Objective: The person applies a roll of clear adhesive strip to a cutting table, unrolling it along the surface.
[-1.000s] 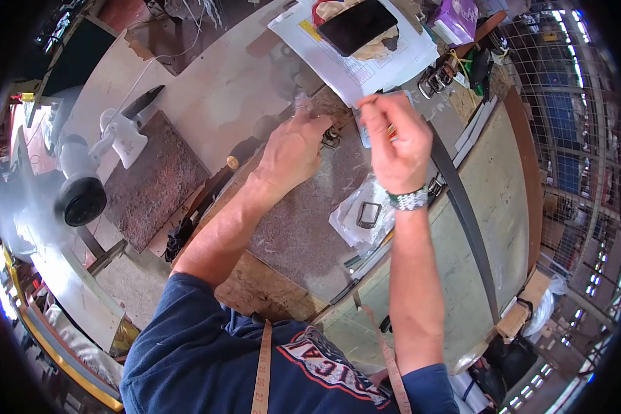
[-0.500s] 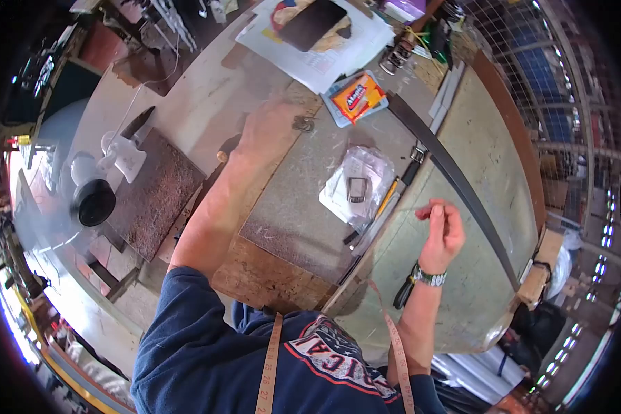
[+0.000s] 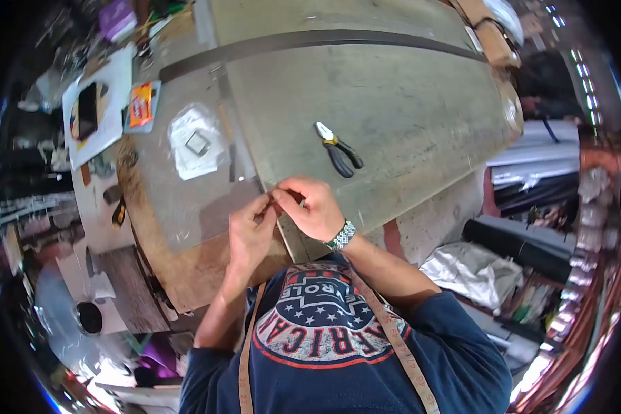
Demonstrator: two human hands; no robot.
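Fine pinch work calls for a steady hold

The left hand and right hand meet fingertip to fingertip in front of the chest, near the edge of the broad grey-green worktop. Both are narrowed towards a pinch; I cannot tell whether anything sits between the tips, as any piece there is too small or hidden.

For work this fine, bracing the fingertips against each other and tucking the elbows in should steady the grip. Light pressure seems wiser than force, and turning the wrists outward a little would uncover the pinch.

The black-and-yellow steel pliers lie beyond the right hand, within reach. The small dark rectangular frame rests on white paper with clear plastic, beyond the left hand.
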